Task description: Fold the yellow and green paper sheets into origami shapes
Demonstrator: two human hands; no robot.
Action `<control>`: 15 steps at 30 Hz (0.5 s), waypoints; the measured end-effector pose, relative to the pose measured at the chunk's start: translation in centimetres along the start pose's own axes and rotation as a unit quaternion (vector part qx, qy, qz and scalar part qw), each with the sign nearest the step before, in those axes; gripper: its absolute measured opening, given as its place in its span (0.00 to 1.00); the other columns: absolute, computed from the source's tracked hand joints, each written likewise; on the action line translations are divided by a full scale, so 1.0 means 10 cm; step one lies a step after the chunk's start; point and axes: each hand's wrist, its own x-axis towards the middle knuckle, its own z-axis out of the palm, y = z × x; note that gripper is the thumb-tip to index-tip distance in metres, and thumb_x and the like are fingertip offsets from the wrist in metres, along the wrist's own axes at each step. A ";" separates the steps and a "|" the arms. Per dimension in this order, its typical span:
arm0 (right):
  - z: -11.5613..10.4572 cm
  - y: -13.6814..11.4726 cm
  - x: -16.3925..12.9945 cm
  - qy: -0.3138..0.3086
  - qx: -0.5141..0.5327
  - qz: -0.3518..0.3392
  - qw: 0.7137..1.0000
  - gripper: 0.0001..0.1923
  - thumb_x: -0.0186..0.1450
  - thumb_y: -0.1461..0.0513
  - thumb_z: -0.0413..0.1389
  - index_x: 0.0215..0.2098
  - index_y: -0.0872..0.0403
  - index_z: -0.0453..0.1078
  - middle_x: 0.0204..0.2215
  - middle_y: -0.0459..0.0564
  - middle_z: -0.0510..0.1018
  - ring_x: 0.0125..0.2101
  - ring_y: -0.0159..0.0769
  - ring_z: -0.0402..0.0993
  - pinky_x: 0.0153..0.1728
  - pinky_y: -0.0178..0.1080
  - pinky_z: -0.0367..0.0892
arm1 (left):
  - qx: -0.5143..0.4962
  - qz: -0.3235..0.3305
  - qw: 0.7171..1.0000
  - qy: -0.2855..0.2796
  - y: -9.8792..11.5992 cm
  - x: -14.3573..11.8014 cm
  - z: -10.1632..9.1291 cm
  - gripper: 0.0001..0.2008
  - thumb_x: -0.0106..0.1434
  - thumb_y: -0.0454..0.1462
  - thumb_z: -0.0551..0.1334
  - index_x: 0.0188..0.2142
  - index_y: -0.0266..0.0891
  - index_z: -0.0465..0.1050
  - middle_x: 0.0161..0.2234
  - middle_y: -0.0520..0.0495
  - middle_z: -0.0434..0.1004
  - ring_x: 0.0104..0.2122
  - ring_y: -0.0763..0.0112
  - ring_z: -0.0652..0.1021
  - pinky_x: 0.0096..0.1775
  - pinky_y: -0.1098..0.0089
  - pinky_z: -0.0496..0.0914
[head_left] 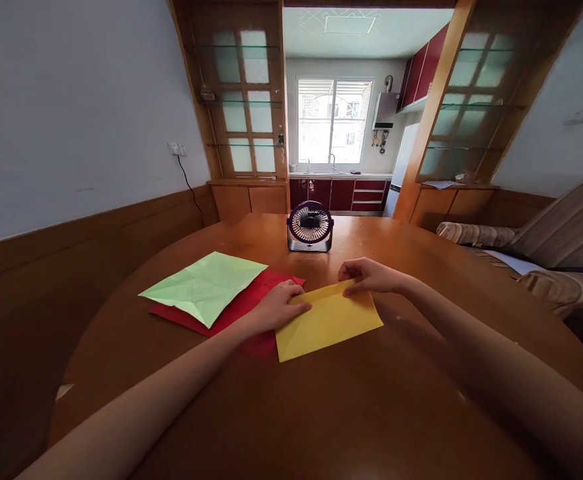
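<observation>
A yellow sheet of paper (327, 323), folded over, lies flat on the round wooden table (321, 407). My left hand (276, 308) rests on its far left corner, fingers curled and pressing down. My right hand (369, 276) pinches the far right edge of the same yellow sheet. To the left, a creased light green sheet (204, 285) lies on top of a red sheet (241, 308); the red sheet's near edge runs under my left hand.
A small dark desk fan (310, 227) stands on the table just beyond the papers. A striped sofa (561, 247) sits at the right. Wood-panelled wall at the left, kitchen doorway (344, 113) straight ahead.
</observation>
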 end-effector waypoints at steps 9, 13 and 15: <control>0.05 -0.25 -0.03 0.008 -0.106 -0.006 0.994 0.19 0.64 0.50 0.55 0.33 0.56 0.78 0.26 0.47 0.78 0.26 0.30 0.68 0.27 0.34 0.60 | -0.122 -0.010 0.992 0.037 0.12 -0.05 -0.01 0.08 0.57 0.39 0.62 0.37 0.39 0.72 0.34 0.48 0.77 0.34 0.66 0.76 0.32 0.70 0.67; 0.06 -0.27 -0.01 0.049 -0.023 0.012 0.998 0.16 0.59 0.52 0.61 0.30 0.57 0.79 0.24 0.48 0.78 0.25 0.30 0.68 0.27 0.34 0.62 | -0.121 -0.002 0.991 0.052 0.16 -0.07 -0.03 0.10 0.61 0.43 0.61 0.37 0.40 0.75 0.35 0.48 0.79 0.35 0.66 0.76 0.32 0.70 0.67; 0.04 -0.28 -0.01 0.055 0.037 0.042 0.997 0.14 0.56 0.52 0.63 0.29 0.56 0.79 0.24 0.48 0.79 0.25 0.30 0.69 0.26 0.34 0.62 | -0.117 0.000 0.991 0.071 0.16 -0.07 -0.04 0.14 0.65 0.46 0.57 0.36 0.40 0.77 0.35 0.48 0.79 0.34 0.66 0.76 0.32 0.70 0.66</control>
